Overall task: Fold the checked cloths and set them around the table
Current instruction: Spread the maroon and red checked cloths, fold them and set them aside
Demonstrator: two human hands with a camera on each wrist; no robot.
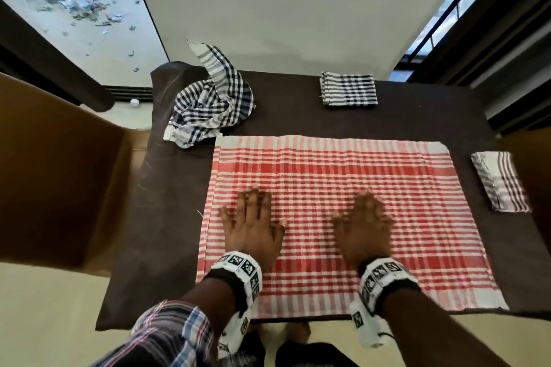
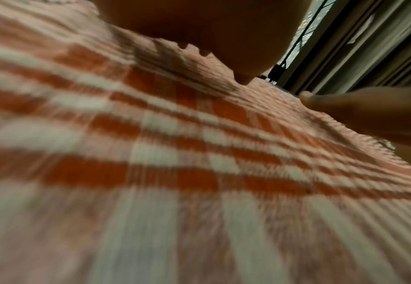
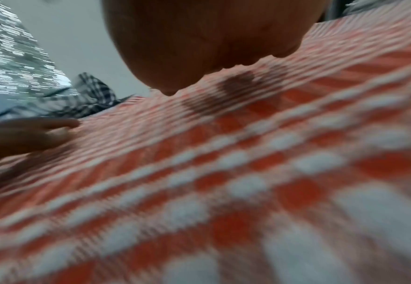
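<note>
Both hands lie palm down on the large red-and-white checked cloth [image 1: 343,182], which is spread flat over the near half of the dark brown table [image 1: 298,116]. The left hand [image 1: 253,223] has its fingers straight and slightly fanned; the right hand [image 1: 362,223] is blurred, its fingers straight and closer together, and neither hand grips anything.

Beyond the fingertips the red cloth runs on to its far edge, then a bare strip of table. Past the left fingers and outward sits a crumpled black-and-white checked cloth [image 1: 208,104], touching the red cloth's far left corner. Ahead of the right fingers, near the far table edge, lies a folded black-and-white checked cloth [image 1: 348,89]. Well outside the right hand, at the right table edge, rests a folded maroon-and-white checked cloth [image 1: 501,182]. Outside the left hand, bare table borders the cloth's left hem.

Both wrist views are heavily blurred, showing only red checks beneath palm and thumb. A brown cardboard box [image 1: 53,164] is cut off at the left.
</note>
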